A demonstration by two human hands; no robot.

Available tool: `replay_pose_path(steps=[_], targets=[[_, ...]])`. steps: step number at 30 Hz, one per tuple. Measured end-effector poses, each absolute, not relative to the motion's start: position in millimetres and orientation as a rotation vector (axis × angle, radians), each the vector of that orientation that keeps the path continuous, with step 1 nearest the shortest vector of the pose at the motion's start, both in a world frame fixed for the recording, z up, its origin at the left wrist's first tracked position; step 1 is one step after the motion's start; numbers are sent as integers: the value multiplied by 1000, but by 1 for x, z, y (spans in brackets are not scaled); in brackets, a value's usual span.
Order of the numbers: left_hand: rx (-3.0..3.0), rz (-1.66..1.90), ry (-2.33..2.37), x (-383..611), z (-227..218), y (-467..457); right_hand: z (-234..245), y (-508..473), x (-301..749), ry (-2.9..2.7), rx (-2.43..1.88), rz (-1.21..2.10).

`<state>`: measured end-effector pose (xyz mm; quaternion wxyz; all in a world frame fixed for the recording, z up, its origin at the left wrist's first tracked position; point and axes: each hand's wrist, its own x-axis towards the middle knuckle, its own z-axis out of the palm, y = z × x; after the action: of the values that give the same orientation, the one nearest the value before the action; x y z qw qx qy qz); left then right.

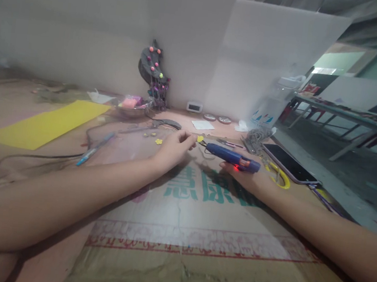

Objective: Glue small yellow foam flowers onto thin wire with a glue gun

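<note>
My right hand (244,173) is closed round a blue hot glue gun (225,154) with a red light glowing on it. Its nozzle points left, touching or almost touching a small yellow cut-out piece (200,139). The fingertips of my left hand (177,146) pinch that yellow piece by its edge. Left of this hand, a yellow flower cut-out (159,141) lies on the cardboard (154,213), with several smaller yellow bits beside it. Whether glue is on the held piece is too small to make out.
Yellow sheet (49,122) and blue pen (95,149) lie left. Behind are a bowl (133,109), a decorated grey moon shape (151,67) and a small digital display (194,107). To the right are yellow-handled scissors (282,177), a phone (290,163) and a bottle (269,104).
</note>
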<state>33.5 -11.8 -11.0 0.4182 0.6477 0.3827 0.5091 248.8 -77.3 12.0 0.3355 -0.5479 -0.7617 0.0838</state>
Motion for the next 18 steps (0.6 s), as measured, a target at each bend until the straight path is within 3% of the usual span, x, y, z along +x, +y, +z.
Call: replay_pose_path(steps=[18], targets=[[1616, 1267, 967, 34, -8, -15, 12, -77, 248, -1981, -1430, 205]])
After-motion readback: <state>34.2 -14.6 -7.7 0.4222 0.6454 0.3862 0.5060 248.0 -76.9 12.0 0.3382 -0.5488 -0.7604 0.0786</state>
